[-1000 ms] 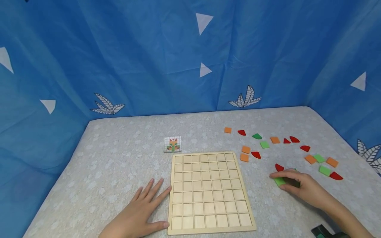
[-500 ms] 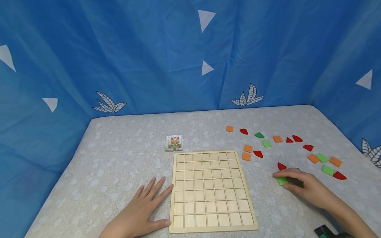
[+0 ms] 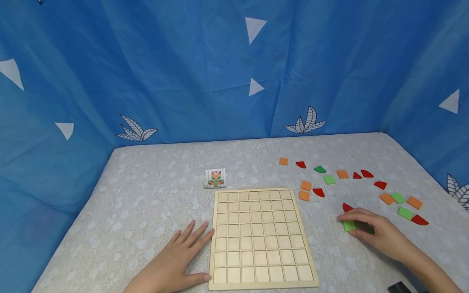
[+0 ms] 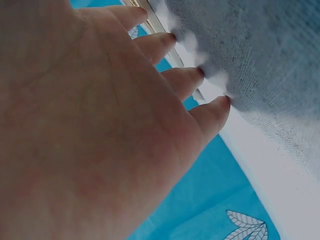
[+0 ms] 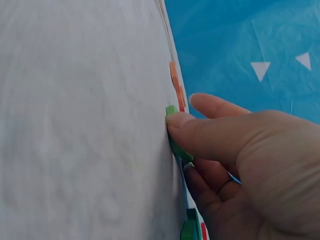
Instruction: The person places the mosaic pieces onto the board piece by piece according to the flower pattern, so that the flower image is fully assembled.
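My left hand (image 3: pixel 174 258) lies flat on the table with spread fingers, its thumb and index fingertips right at the left edge of the wooden grid board (image 3: pixel 264 287). In the left wrist view, the fingertips (image 4: pixel 220 107) meet the pale cloth. To the right of the board, my right hand (image 3: pixel 379 234) pinches a light green square tile (image 3: pixel 349 226) between thumb and index finger, low at the tabletop. A dark green piece (image 5: pixel 177 147) shows under the thumb in the right wrist view. Just beyond the index finger sits a red quarter-round tile (image 3: pixel 347 207), partly covered.
A small pattern card (image 3: pixel 215 178) lies behind the board. Orange squares (image 3: pixel 304 195), red pieces (image 3: pixel 318 192), light green squares (image 3: pixel 405 213) and a dark green piece (image 3: pixel 320 169) are scattered at the right. Blue curtain (image 3: pixel 205 81) surrounds the table. A black object (image 3: pixel 399 287) shows at the bottom right.
The head view has shifted slightly. Both hands and the tiles stay in the same places on the table.
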### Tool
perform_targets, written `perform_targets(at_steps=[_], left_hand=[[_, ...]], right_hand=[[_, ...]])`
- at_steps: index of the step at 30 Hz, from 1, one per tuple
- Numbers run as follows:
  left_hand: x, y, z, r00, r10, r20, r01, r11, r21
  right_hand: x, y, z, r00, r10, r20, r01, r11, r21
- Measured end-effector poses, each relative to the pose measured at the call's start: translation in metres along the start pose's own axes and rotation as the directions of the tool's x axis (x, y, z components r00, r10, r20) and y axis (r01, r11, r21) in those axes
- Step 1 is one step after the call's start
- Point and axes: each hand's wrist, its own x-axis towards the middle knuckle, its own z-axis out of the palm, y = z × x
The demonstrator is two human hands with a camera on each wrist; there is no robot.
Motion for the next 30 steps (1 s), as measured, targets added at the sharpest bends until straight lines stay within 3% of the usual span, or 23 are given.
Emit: perform_targets(at_steps=[8, 20, 30], left_hand=[[0.0006, 0.0011, -0.0011, 0.999, -0.031, 0.020, 0.031, 0.999, 0.008], [0.0002, 0.0008, -0.0005, 0.999, -0.036, 0.019, 0.035, 0.999, 0.011], [-0.0010, 0.0034, -0.0009, 1.000, -0.024, -0.009, 0.024, 1.000, 0.017]], right_hand=[[0.0021, -0.0037, 0.0042, 0.997, -0.074, -0.029, 0.074, 0.997, -0.017], [0.0017, -0.0055, 0.0058, 0.998, 0.057, -0.040, -0.059, 0.997, -0.047], [0.0034, -0.0056, 0.0064, 0.995, 0.079, -0.058, -0.081, 0.996, -0.032]])
